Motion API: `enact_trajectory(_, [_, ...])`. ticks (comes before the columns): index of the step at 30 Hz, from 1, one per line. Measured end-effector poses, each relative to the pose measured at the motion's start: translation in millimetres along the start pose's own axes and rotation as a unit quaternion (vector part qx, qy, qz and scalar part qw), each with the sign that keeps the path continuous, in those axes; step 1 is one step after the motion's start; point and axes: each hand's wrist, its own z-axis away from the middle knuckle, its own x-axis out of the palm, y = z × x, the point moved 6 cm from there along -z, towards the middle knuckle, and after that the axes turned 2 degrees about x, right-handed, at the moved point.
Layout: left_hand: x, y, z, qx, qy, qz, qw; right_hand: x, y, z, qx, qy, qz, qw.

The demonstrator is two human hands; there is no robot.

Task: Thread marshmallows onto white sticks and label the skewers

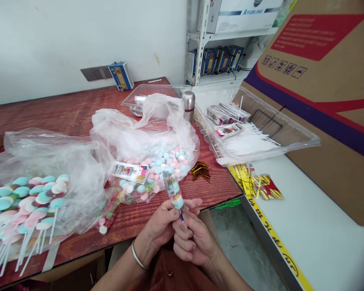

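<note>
A marshmallow pop [174, 192] in a clear printed wrapper stands nearly upright between my hands, above the table's front edge. My left hand [162, 222] has its thumb and fingers closed on the wrapper's lower end. Just below, the fingers of my right hand [191, 238] pinch the gathered neck, where a dark blue bit shows. Fingers hide the stick. Behind the pop lies a clear bag of loose pastel marshmallows [166, 159], with a stack of printed wrappers [132, 171] on it. Gold twist ties [201, 171] lie to the right of that bag.
Marshmallow pops [30, 202] with white sticks fill a bag at left. A plastic tray [294, 139] on the right holds white sticks [248, 139] and small boxes. Near it are a steel flask [188, 106], packets of yellow ties [268, 186] and a large carton [327, 89].
</note>
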Motion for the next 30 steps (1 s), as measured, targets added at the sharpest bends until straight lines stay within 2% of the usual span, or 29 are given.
enact_trajectory(2, [-5.0, 6, 1, 0.013, 0.022, -0.015, 1.000, -4, -6, 1, 0.007, -0.011, 0.074, 0.997])
enact_trajectory(3, [-9.8, 13, 1, 0.034, 0.051, -0.036, 0.997, -11, -16, 2, -0.013, 0.021, 0.159, 0.987])
enact_trajectory(4, [-15.3, 22, 1, 0.064, 0.085, -0.063, 0.992, -20, -30, 3, -0.046, 0.076, 0.262, 0.961])
enact_trajectory(5, [-21.1, 32, 1, 0.099, 0.120, -0.093, 0.983, -28, -46, 6, -0.084, 0.137, 0.369, 0.915])
enact_trajectory(7, [-32.2, 53, 4, 0.168, 0.183, -0.146, 0.958, -38, -76, 13, -0.148, 0.246, 0.534, 0.795])
enact_trajectory(9, [-41.0, 65, 7, 0.207, 0.220, -0.179, 0.936, -38, -91, 15, -0.166, 0.294, 0.633, 0.697])
enact_trajectory(14, [-49.7, 63, 8, 0.227, 0.226, -0.238, 0.917, -20, -96, -4, -0.100, 0.345, 0.778, 0.516])
enact_trajectory(16, [-50.4, 60, 9, 0.229, 0.232, -0.259, 0.909, -15, -98, -17, -0.079, 0.368, 0.794, 0.478])
enact_trajectory(18, [-49.4, 60, 11, 0.233, 0.233, -0.276, 0.903, -15, -100, -32, -0.063, 0.376, 0.794, 0.474])
enact_trajectory(21, [-45.2, 68, 16, 0.237, 0.226, -0.318, 0.890, -22, -100, -49, -0.058, 0.378, 0.783, 0.491])
enact_trajectory(23, [-42.1, 78, 22, 0.238, 0.229, -0.372, 0.868, -28, -100, -51, -0.068, 0.376, 0.775, 0.504])
enact_trajectory(25, [-38.5, 89, 29, 0.246, 0.233, -0.442, 0.831, -32, -100, -47, -0.090, 0.364, 0.764, 0.524])
enact_trajectory(28, [-31.8, 103, 39, 0.272, 0.227, -0.548, 0.758, -33, -103, -30, -0.133, 0.326, 0.746, 0.565])
enact_trajectory(30, [-28.4, 106, 43, 0.283, 0.219, -0.611, 0.706, -30, -104, -16, -0.167, 0.296, 0.719, 0.606])
